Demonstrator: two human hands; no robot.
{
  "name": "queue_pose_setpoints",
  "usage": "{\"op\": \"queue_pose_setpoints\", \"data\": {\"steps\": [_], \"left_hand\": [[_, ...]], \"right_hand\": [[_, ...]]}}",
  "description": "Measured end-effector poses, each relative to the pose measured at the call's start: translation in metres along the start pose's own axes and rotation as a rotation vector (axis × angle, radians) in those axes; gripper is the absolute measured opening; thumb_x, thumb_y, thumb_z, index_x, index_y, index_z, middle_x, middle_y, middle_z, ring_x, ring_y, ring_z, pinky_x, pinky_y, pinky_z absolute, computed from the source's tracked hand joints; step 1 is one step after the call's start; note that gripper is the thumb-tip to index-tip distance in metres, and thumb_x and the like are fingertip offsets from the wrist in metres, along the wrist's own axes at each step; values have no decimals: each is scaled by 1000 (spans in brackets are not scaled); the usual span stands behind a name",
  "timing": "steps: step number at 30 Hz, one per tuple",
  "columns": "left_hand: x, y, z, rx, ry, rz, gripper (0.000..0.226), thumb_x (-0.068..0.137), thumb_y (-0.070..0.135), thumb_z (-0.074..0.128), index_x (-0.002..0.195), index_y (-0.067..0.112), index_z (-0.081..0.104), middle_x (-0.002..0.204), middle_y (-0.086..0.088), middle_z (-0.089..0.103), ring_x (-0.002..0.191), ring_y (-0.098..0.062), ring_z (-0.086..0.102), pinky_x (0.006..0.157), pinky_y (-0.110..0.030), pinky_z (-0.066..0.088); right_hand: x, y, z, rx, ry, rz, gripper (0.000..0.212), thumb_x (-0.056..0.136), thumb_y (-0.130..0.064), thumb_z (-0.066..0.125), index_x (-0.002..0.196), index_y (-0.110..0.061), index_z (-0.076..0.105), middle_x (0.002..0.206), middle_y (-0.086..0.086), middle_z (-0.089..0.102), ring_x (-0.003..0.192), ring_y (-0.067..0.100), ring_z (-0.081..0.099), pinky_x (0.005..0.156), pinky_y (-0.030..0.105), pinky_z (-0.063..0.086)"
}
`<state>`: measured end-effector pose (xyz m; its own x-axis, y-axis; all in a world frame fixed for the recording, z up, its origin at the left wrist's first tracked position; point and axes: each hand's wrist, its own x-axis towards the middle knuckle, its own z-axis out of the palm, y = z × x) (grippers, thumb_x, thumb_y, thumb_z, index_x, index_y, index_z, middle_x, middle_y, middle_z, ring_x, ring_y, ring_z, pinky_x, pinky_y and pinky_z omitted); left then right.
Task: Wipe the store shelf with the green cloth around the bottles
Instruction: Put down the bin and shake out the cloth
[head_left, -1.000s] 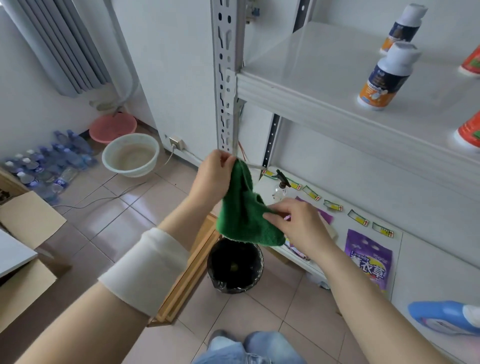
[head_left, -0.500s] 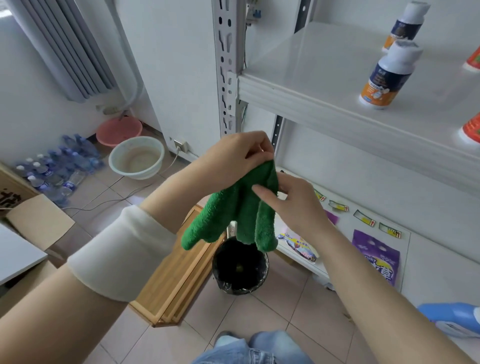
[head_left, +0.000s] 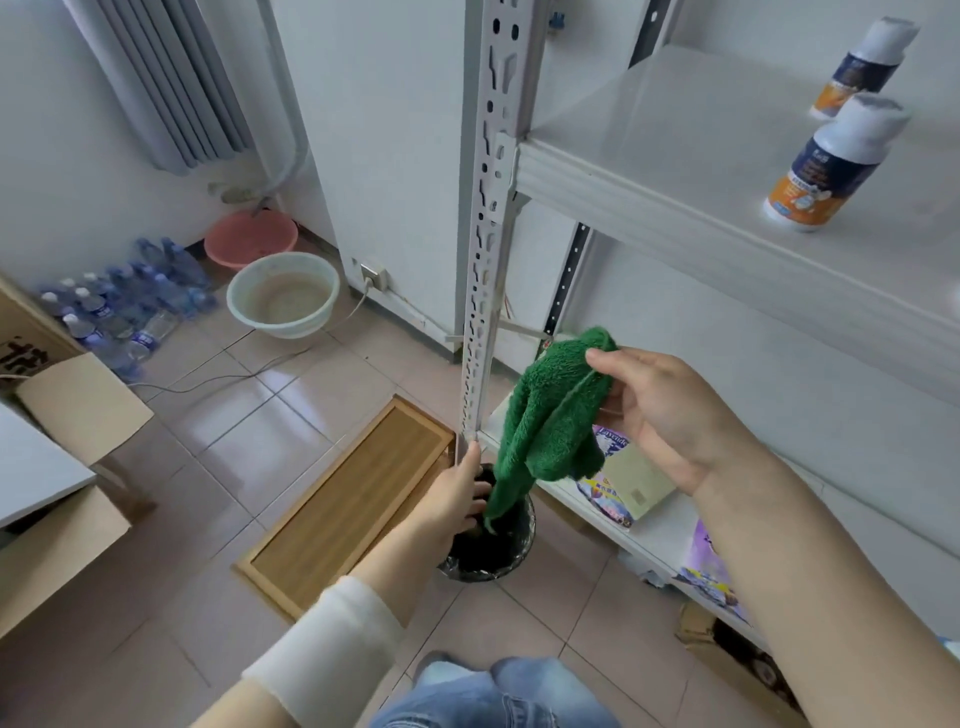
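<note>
A fluffy green terry cloth (head_left: 550, 410) is pinched at its upper fold between the thumb and curled fingers of the right hand (head_left: 670, 415), in front of the lower level of the white metal store shelf (head_left: 649, 171). From that grip the cloth is hung downward and to the left. Its bulk lies just left of the palm, and its narrow tail reaches down over the round black waste bin (head_left: 498, 556) on the tiled floor (head_left: 291, 415). The left hand (head_left: 454, 499) is seen just beside that tail, its index finger raised near the foot of the perforated grey upright post (head_left: 485, 234). Whether the tail is gripped by it cannot be told. Two white plastic bottles with dark blue and orange labels (head_left: 826, 166) are stood on the upper shelf board, well apart from the cloth.
</note>
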<state>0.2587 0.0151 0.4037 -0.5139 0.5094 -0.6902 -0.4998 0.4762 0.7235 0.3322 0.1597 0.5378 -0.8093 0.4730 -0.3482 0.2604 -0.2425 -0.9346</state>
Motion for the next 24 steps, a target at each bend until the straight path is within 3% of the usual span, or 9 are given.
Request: {"op": "queue_pose_setpoints", "data": {"steps": [3,5,8,10,12,15,19,22,24], "left_hand": [[6,-7,3,-158,-67,-39,55,90,59,28,103,16,60,102,-2,64,97,-19,58,98,-37,38],[11,-7,1,-178,-84,-50,48,89,58,35,93,17,60,103,-4,65,97,-20,59,95,-36,39],[21,-8,-1,-154,-92,-29,36,90,48,44,92,18,63,122,-9,60,110,-24,54,95,-34,40],[26,-10,4,-233,-121,-36,34,93,42,44,101,13,61,126,-12,56,110,-25,52,98,-34,39],[29,-12,14,-366,-242,-118,43,94,43,40,112,7,55,116,-15,58,100,-24,55,97,-34,40],[31,-17,28,-507,-366,-168,36,97,36,39,106,6,58,104,-15,60,89,-21,58,94,-36,44],[31,-19,16,-534,-294,-156,20,88,19,57,96,2,62,84,-7,70,72,-16,67,63,-26,56],[30,-20,-3,-448,-213,-81,26,87,16,58,107,0,61,95,-9,69,77,-16,67,67,-25,58],[25,-15,-11,-357,-72,3,21,88,19,58,103,6,63,94,-6,67,74,-12,66,64,-21,57]], "right_hand": [[-7,2,-3,122,2,21,18,91,-6,42,85,-6,59,79,11,60,71,20,56,67,29,52],[-12,4,-6,166,10,25,18,90,-4,39,86,-6,56,79,12,57,71,20,55,64,28,53],[-17,8,-10,217,31,44,18,89,-3,37,89,-5,56,81,14,57,73,21,55,62,29,54],[-19,10,-10,260,30,71,19,89,-5,37,88,-6,57,80,12,59,71,20,57,59,27,55],[-21,11,-11,300,40,89,20,89,-7,38,85,-9,58,76,8,61,70,18,58,61,28,54],[-23,10,-15,334,69,86,22,91,-10,36,86,-10,58,73,6,63,72,18,58,74,34,50],[-31,16,-32,356,151,80,25,93,-11,34,87,-10,58,73,5,65,73,18,59,79,36,48],[-36,26,-43,340,210,102,23,93,-11,35,88,-10,58,79,7,63,74,18,59,75,34,49],[-37,35,-47,308,245,109,22,94,-16,39,88,-11,59,83,6,65,75,17,62,74,34,51]]}}
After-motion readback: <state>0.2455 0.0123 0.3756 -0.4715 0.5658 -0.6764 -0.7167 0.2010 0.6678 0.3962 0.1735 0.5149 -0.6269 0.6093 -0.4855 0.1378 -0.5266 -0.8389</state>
